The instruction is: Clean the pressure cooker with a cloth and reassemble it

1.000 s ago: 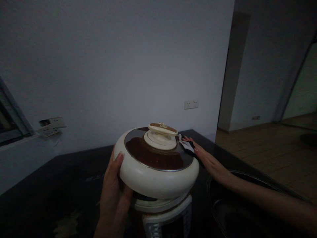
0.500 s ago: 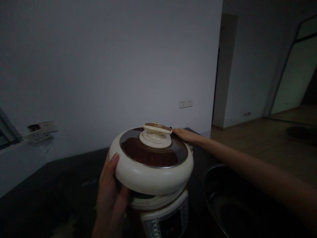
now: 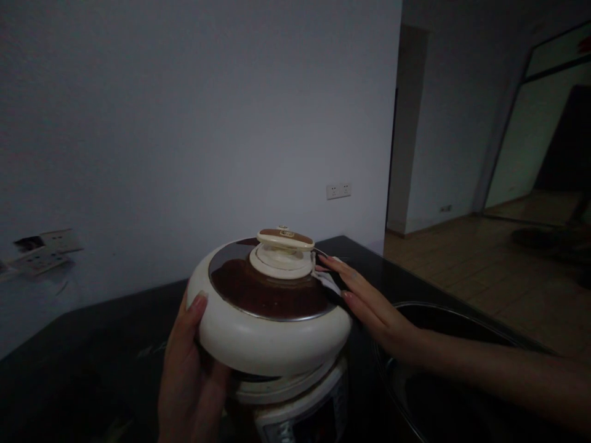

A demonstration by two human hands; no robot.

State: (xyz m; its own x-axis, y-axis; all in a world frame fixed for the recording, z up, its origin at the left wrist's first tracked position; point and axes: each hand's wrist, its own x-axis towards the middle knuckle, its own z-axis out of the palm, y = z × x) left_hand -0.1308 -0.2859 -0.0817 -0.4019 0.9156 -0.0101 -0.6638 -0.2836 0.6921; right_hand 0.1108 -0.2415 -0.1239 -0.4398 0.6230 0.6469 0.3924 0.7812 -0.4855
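The cream-and-brown lid (image 3: 272, 338) of an electric pressure cooker, topped by a raised handle (image 3: 286, 239), fills the middle of the view. Below it shows the cooker's base (image 3: 300, 409) with its control panel; a dark gap lies between them at the left. My left hand (image 3: 191, 363) grips the lid's left side, thumb on the outer wall and fingers beneath the rim. Closed around a black cord-like thing with a white tag-like piece (image 3: 327, 283), my right hand (image 3: 364, 304) is at the lid's right edge. Exactly what that thing is stays unclear.
A large dark pan (image 3: 401, 394) stands on the black tabletop (image 3: 355, 252), right of the cooker and under my right forearm. Behind is a pale wall with a socket (image 3: 338, 191); more sockets (image 3: 46, 252) hang at the left. Tiled floor (image 3: 443, 258) extends at the right.
My right hand has come forward from behind the lid to its right edge, bringing the black and white thing into sight. My left hand keeps its grip on the lid. The view has shifted slightly.
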